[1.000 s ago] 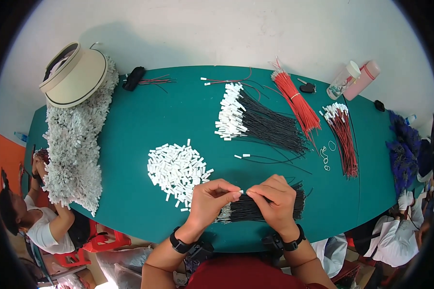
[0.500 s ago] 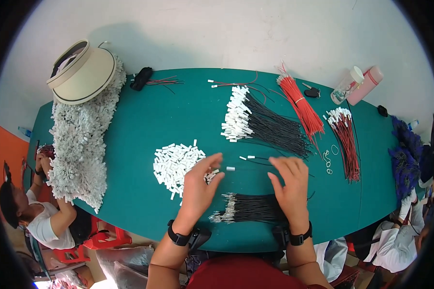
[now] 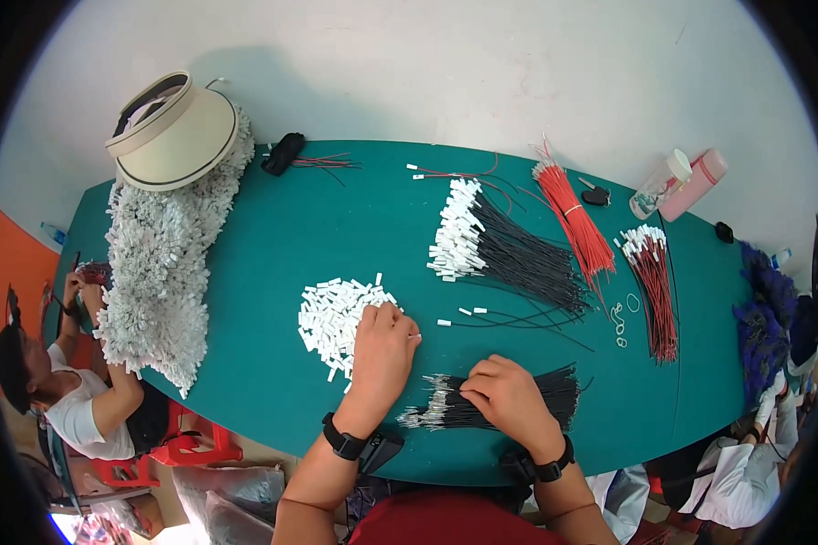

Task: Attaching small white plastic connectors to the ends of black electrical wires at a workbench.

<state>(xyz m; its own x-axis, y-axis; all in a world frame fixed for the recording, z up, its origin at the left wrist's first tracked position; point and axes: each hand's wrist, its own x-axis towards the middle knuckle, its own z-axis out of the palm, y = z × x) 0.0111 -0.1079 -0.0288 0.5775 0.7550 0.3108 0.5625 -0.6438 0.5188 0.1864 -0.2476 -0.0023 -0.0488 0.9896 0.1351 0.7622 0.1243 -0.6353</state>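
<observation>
My left hand [image 3: 384, 356] is closed at the right edge of a pile of small white connector housings [image 3: 332, 318]. A tiny white end, seemingly a connector housing, shows at its fingertips. My right hand [image 3: 513, 400] pinches at a bundle of black wires [image 3: 554, 391] with silvery terminals [image 3: 438, 400] toward the left; its fingers hide the exact strand. Just beyond the hands lie a few black wires with white connectors [image 3: 444, 322]. Farther back is a thick stack of black wires [image 3: 527, 250] with white connectors on their left ends.
A tied red wire bundle [image 3: 573, 213], dark red wires with white ends [image 3: 653, 291], rubber bands [image 3: 619, 322] and keys [image 3: 595, 193] lie right. Bottles [image 3: 695, 184] stand behind. At left, a visor hat [image 3: 182, 136] rests on a white heap [image 3: 159, 282]; a person [image 3: 73, 363] sits beyond.
Both hands were open and apart above the table. My left hand has closed beside the housing pile, and my right has come down and left onto the black wires. The view has shifted slightly.
</observation>
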